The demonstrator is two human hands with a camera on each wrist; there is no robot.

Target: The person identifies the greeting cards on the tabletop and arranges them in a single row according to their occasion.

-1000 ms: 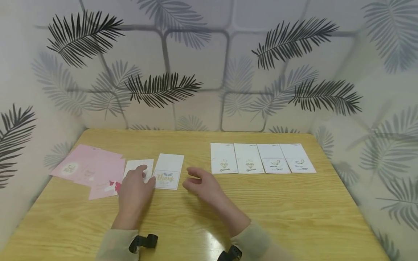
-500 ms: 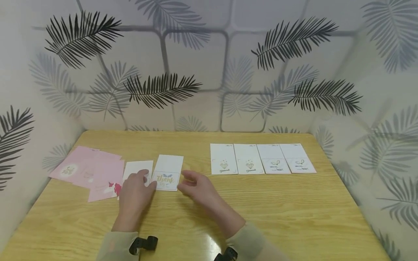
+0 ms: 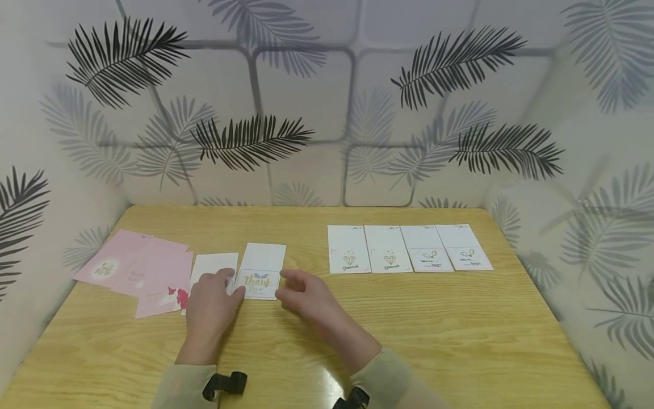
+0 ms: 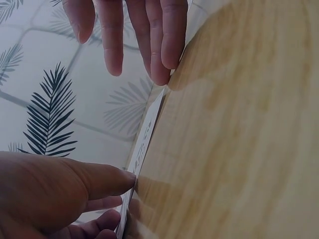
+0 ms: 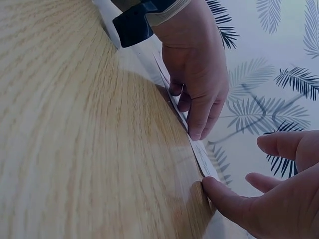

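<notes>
A white card with gold "thank you" lettering (image 3: pixel 262 258) lies flat on the wooden table between my two hands. My left hand (image 3: pixel 212 307) rests over a second white card (image 3: pixel 214 261), covering its lower part, and its thumb touches the left edge of the "thank you" card. My right hand (image 3: pixel 315 301) is at the other side, thumb and fingers loosely bent and apart. In the right wrist view, the right thumb (image 5: pixel 224 194) touches the card's edge (image 5: pixel 205 164). Neither hand's fingers are curled around a card.
Several overlapping pink cards (image 3: pixel 158 272) lie at the left, against the covered white card. Two diamond-print cards (image 3: pixel 349 241) and two cards with a heart text (image 3: pixel 427 238) stand side by side in a row at the back right. A patterned wall rises behind the table (image 3: pixel 409 329).
My right hand has moved left, from apart from the "thank you" card to its right edge. The left hand has stayed almost in place, and the cards lie much as before.
</notes>
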